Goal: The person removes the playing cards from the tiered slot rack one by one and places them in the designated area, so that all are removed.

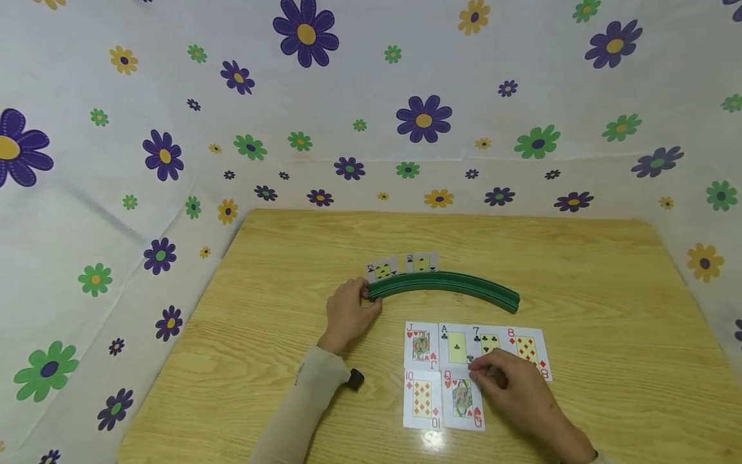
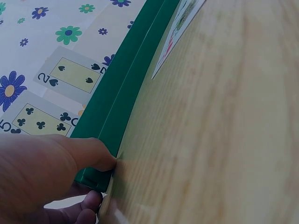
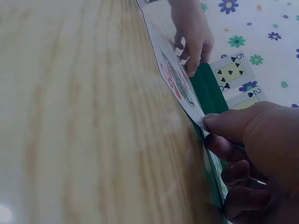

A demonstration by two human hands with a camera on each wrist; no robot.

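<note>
My left hand (image 1: 348, 312) grips the left end of a curved green card holder (image 1: 443, 281), its thumb on the near side. A five of clubs (image 1: 382, 268) and a two of spades (image 2: 70, 72) stand upright in the holder's left half. My right hand (image 1: 522, 390) pinches the upper right corner of the queen of hearts (image 1: 462, 401) between thumb and fingers. In the right wrist view that card's corner is tilted up. Beside the queen lies the ten of diamonds (image 1: 422, 399). Above these lie the jack of hearts (image 1: 421, 346), ace of clubs (image 1: 456, 346), seven of clubs (image 1: 489, 341) and eight of diamonds (image 1: 526, 349), face up.
The wooden table (image 1: 278, 270) has rounded far corners. A white cloth with printed flowers (image 1: 423, 121) hangs behind it and along both sides. A black band piece (image 1: 355, 379) shows at my left wrist.
</note>
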